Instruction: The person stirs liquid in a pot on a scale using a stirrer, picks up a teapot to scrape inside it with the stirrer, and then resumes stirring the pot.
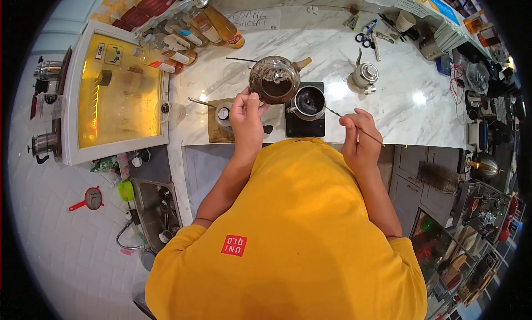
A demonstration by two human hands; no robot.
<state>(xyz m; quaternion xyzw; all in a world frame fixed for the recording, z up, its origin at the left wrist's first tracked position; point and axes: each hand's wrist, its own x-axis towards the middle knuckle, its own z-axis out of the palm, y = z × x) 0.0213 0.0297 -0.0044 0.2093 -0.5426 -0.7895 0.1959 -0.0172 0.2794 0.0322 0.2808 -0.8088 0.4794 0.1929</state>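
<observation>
A round glass teapot (275, 82) with dark contents is in my left hand (247, 114), whose fingers close round its handle side. Just right of the pot, a metal cup (308, 101) with dark contents rests on a black scale (305, 127). My right hand (359, 132) pinches a thin metal stirrer (371, 136), its far end at the cup's right rim. Left of my left hand, a small round item (223, 114) stands on a wooden board (217, 133).
Several bottles (210, 26) stand at the back left, beside a yellow-lit cabinet (122, 93). A small metal kettle (365, 75) is right of the scale. Scissors (363, 39) and pens lie farther back. A sink (152, 209) is at lower left.
</observation>
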